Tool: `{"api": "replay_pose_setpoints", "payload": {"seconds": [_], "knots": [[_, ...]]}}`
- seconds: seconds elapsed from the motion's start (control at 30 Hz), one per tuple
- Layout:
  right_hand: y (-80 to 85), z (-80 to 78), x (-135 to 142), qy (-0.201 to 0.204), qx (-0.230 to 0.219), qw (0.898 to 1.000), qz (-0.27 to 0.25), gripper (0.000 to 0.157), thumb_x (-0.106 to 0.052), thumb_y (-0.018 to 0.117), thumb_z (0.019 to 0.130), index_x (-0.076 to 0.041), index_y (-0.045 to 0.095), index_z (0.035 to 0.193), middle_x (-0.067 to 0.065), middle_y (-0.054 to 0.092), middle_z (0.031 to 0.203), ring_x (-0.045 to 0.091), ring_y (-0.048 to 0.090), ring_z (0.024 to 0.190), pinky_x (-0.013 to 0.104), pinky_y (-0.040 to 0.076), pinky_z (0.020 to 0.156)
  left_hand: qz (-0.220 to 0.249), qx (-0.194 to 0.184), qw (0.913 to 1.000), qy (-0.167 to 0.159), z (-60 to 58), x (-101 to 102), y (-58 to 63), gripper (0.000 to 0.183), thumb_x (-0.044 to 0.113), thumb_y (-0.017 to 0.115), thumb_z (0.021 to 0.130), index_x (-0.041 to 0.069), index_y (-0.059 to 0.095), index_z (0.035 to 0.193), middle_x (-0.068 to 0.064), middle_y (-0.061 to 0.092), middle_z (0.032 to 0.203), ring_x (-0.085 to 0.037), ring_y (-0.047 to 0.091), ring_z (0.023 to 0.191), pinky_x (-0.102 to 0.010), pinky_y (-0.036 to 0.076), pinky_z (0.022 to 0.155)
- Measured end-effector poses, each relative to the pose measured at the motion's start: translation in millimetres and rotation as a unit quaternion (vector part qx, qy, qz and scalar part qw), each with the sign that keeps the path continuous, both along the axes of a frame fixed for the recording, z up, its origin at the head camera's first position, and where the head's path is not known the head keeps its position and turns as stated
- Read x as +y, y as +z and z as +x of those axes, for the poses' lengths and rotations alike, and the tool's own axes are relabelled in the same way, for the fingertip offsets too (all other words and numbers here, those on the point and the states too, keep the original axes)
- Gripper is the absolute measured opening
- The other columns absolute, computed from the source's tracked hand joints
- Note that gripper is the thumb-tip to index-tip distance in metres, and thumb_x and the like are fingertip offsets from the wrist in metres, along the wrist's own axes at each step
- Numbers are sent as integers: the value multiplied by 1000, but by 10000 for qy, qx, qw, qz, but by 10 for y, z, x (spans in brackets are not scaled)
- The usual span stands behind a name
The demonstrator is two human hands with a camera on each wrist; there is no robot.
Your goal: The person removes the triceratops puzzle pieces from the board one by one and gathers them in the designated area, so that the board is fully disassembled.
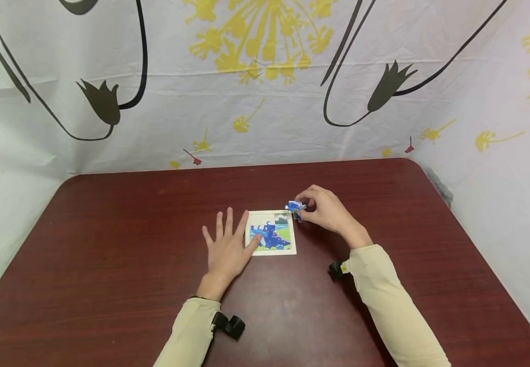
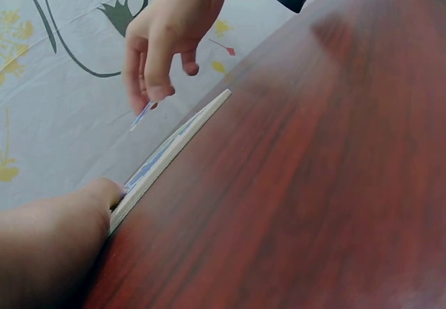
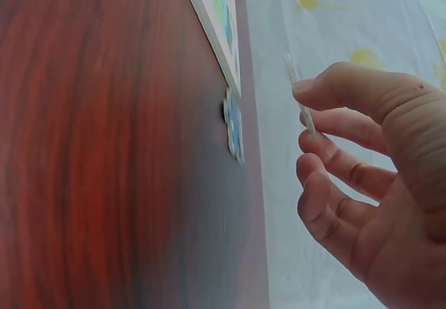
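A small jigsaw puzzle with a pale frame lies on the table, its joined pieces showing a blue dragon. The top left part of the frame shows bare pale backing. My left hand rests with spread fingers at the frame's left side, its thumb lying over the picture. Above the frame's top right corner, my right hand pinches a blue puzzle piece between thumb and fingers; the right wrist view shows this piece edge-on. Below it, another puzzle piece lies on the table against the frame's corner.
The dark red wooden table has rounded far corners. A white cloth printed with yellow and dark flowers hangs behind it and at the sides. Each wrist carries a small black camera, such as the left one's camera.
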State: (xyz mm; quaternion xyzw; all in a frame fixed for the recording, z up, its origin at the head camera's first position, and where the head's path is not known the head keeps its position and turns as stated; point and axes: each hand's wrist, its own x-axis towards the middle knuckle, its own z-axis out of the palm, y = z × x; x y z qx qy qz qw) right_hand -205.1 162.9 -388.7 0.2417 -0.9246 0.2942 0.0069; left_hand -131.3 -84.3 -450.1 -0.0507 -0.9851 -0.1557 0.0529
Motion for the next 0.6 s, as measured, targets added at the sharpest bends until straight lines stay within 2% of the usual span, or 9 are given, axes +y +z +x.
{"api": "replay_pose_setpoints", "payload": {"seconds": [0.37, 0.6], "knots": [[-94, -8, 291, -485, -357, 9976, -347, 39, -7, 67, 80, 1, 59, 117, 9, 59, 98, 22, 56, 82, 39, 46, 72, 6, 11, 10000, -24, -2, -1, -4, 74, 65, 38, 88, 25, 25, 149, -13, 14, 154, -34, 2, 140, -65, -3, 101], [-140, 11, 367, -654, -339, 9965, -396, 25, -9, 68, 80, -3, 64, 104, 8, 59, 94, 22, 54, 79, 37, 45, 69, -36, -25, 10000, -1, 0, -4, -3, 73, 65, 38, 88, 26, 24, 149, -12, 13, 154, -34, 2, 140, -65, -3, 101]]}}
